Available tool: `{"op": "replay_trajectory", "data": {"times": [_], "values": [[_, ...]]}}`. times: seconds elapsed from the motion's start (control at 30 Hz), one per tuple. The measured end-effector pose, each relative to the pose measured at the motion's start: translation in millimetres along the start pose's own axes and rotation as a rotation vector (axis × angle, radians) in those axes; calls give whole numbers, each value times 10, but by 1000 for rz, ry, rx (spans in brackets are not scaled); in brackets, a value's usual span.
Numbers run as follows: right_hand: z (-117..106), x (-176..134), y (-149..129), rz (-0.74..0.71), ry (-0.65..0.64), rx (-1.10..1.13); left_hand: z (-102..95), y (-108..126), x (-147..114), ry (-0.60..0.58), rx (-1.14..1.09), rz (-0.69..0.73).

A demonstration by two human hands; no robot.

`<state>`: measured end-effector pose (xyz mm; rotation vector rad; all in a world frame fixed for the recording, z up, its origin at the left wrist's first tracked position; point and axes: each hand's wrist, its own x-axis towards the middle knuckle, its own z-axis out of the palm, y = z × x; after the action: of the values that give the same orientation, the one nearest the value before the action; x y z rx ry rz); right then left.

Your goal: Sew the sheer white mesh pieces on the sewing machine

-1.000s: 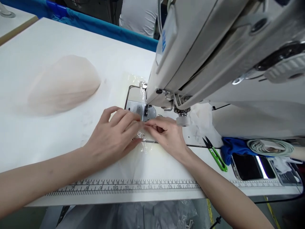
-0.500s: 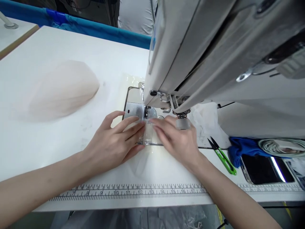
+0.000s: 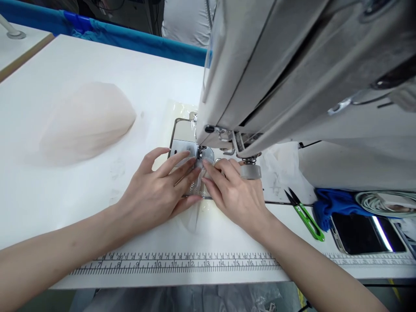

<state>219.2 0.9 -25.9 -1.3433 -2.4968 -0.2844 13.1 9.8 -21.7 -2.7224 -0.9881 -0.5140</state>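
A thin, see-through piece of fabric [image 3: 192, 222] lies under the sewing machine [image 3: 242, 73], its lower end trailing toward the table's front edge. My left hand [image 3: 162, 186] rests on the fabric and the metal plate [image 3: 183, 146], fingers spread and fairly flat, just left of the presser foot [image 3: 200, 151]. On the other side, my right hand [image 3: 235, 190] has curled fingers, with thumb and forefinger closed on the fabric close to the foot. The fabric between the hands is hard to make out.
A sheer beige fabric piece [image 3: 91, 123] lies on the table at left. Green-handled thread snips [image 3: 307, 216], a blue cloth [image 3: 334, 206], a phone [image 3: 367, 234] and a coiled cable [image 3: 386, 203] lie at right. A ruler strip [image 3: 175, 263] runs along the front edge.
My right hand has shifted slightly left and down, its thumb now nearer my left fingertips. My left hand stays almost in place. The fabric's lower end looks narrower.
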Motion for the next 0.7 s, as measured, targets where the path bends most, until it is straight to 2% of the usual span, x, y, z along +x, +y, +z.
{"op": "replay_trajectory", "data": {"times": [0.7], "values": [[-6, 8, 13, 11, -1, -48, 21, 26, 25, 58, 7, -29]]}}
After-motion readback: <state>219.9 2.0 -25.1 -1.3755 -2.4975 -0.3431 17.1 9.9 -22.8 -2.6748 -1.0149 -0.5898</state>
